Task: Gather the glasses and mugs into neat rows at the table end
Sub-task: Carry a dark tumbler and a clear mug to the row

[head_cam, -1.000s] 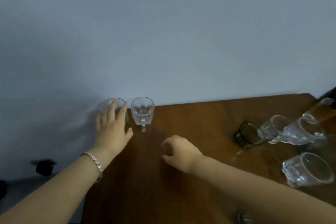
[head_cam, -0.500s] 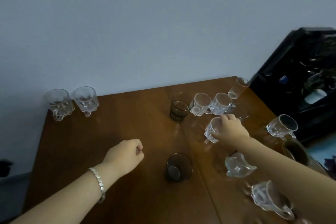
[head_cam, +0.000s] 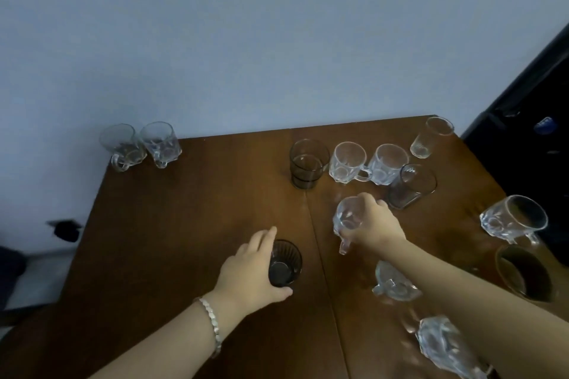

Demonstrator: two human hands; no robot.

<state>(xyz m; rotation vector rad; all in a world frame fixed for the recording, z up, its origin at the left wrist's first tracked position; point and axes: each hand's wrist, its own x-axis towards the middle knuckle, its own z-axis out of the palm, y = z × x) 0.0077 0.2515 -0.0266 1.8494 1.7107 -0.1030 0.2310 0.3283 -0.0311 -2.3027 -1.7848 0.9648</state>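
Observation:
Two clear mugs (head_cam: pixel 123 144) (head_cam: pixel 161 143) stand side by side at the table's far left corner. My left hand (head_cam: pixel 249 271) wraps around a dark ribbed glass (head_cam: pixel 284 266) near the table's middle. My right hand (head_cam: pixel 374 223) grips a clear mug (head_cam: pixel 346 218) from above, its handle pointing toward me. Behind it stand a smoky glass (head_cam: pixel 308 166), two clear mugs (head_cam: pixel 348 161) (head_cam: pixel 388 163), a tall clear glass (head_cam: pixel 431 137) and a grey tumbler (head_cam: pixel 412 184).
The brown table (head_cam: pixel 191 224) ends at the wall on the far side. More glassware sits on the right: a clear mug (head_cam: pixel 514 218), an amber glass (head_cam: pixel 525 274), and clear mugs (head_cam: pixel 394 283) (head_cam: pixel 446 344) under my right forearm. A black rack (head_cam: pixel 529 120) stands right.
My left hand opened from a fist and closed around the dark ribbed glass. My right hand took firmer hold of the clear mug. The view shifted slightly.

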